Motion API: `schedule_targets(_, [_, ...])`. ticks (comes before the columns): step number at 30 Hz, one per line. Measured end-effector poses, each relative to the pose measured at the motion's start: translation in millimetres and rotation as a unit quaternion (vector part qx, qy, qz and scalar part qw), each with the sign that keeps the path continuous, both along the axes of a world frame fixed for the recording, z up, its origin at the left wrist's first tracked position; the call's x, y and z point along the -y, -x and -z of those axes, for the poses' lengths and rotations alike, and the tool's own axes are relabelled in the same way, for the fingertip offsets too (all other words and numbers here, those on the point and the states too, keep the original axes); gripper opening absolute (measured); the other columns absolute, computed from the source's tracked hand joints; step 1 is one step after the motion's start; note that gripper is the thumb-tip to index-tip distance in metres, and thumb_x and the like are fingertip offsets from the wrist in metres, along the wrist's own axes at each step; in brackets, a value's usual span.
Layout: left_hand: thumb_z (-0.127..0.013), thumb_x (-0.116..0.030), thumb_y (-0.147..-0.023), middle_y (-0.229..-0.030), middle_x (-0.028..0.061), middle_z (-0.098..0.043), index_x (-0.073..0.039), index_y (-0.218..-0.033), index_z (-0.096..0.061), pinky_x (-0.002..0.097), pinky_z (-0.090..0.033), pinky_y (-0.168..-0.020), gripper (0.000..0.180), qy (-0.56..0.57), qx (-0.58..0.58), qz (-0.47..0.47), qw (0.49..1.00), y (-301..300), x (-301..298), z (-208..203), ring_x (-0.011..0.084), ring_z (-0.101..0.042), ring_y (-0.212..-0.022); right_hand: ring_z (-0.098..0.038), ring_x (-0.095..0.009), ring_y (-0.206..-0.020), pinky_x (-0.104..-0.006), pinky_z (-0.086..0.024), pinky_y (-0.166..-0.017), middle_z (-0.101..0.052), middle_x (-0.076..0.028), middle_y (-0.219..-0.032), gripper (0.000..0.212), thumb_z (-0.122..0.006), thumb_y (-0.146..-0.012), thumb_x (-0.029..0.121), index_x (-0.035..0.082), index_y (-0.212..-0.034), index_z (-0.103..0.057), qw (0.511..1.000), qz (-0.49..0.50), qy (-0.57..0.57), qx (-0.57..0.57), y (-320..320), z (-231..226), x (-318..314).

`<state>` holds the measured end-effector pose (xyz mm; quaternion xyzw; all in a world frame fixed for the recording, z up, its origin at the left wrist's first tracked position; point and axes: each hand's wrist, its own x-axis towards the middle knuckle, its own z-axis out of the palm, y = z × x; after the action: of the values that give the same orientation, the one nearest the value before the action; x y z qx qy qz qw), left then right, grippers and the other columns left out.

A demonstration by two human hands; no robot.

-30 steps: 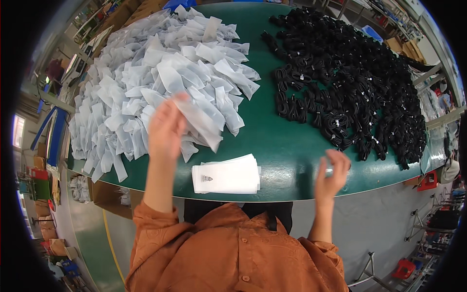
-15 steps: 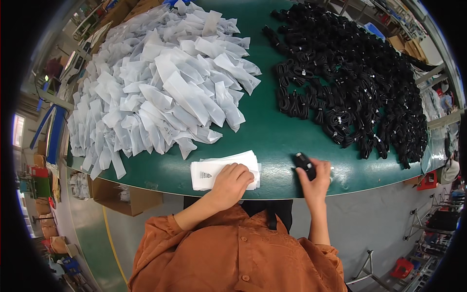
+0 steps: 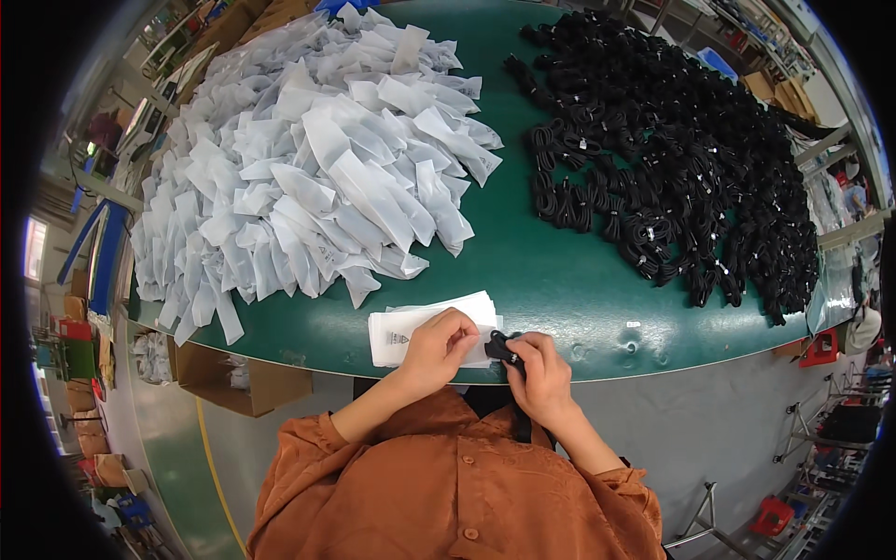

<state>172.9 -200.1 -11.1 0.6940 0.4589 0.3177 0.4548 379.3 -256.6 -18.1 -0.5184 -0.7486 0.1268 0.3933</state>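
A stack of flat white plastic bags (image 3: 392,338) lies at the table's near edge, with small dark print on the top one. Over the stack's right part, my left hand (image 3: 437,347) is closed in a pinch at the mouth of the top bag; the exact grip is partly hidden by the fingers. Close by on the right, my right hand (image 3: 541,373) grips a coiled black cable (image 3: 500,348), its front end at the bag's right edge. My fingers cover the rest of the coil.
A large heap of filled white bags (image 3: 308,177) covers the left of the green table (image 3: 523,280). Many coiled black cables (image 3: 672,159) are piled on the right. An open cardboard box (image 3: 252,383) stands below the table's left front edge.
My right hand has brought the black cable leftward to the bag stack. My left hand has gone from lying flat on the stack to a raised pinch at its right end.
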Motion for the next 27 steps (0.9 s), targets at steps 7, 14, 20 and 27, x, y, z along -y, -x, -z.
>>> schedule_targets(7, [-0.067, 0.003, -0.086, -0.095, 0.0075, -0.066, -0.002, -0.092, -0.061, 0.0316, -0.049, -0.074, 0.01, -0.085, 0.034, 0.063, 0.994, -2, 1, -3, 0.0219, -0.06, -0.084, -0.064, -0.032, -0.086, -0.0366, -0.054, -0.071, -0.056, -0.015, -0.109, 0.039, -0.073, -0.084, 0.004, 0.005, -0.121, -0.061, 0.98, -0.048, 0.156, -0.112, -1, 0, 0])
schedule_targets(14, [-0.068, 0.001, -0.085, -0.099, 0.0077, -0.066, -0.005, -0.09, -0.06, 0.0344, -0.048, -0.078, 0.012, -0.212, 0.007, 0.087, 0.973, -2, -11, -20, 0.0255, -0.06, -0.088, -0.06, -0.029, -0.09, -0.0341, -0.052, -0.077, -0.054, -0.015, -0.109, 0.041, -0.07, -0.085, 0.001, 0.004, -0.125, -0.064, 0.936, -0.033, 0.248, -0.249, 0, -2, -1])
schedule_targets(20, [-0.064, -0.006, -0.093, -0.107, 0.0055, -0.064, -0.006, -0.091, -0.059, 0.0258, -0.044, -0.075, 0.005, -0.025, 0.074, 0.077, 0.994, 2, -16, -32, 0.0143, -0.055, -0.09, -0.06, -0.024, -0.091, -0.0329, -0.052, -0.079, -0.054, -0.015, -0.112, 0.039, -0.075, -0.077, -0.008, 0.001, -0.114, -0.067, 0.981, -0.138, -0.019, -0.132, -1, -22, -18])
schedule_targets(27, [-0.062, -0.01, -0.098, -0.11, 0.0036, -0.061, -0.003, -0.097, -0.058, 0.0214, -0.043, -0.072, 0.007, 0.006, 0.258, 0.059, 0.964, 13, -46, -42, 0.0073, -0.053, -0.087, -0.06, -0.026, -0.084, -0.0342, -0.051, -0.073, -0.061, -0.016, -0.103, 0.017, -0.072, -0.079, -0.007, 0.002, -0.091, -0.062, 0.98, -0.051, -0.085, -0.172, -1, -44, -52])
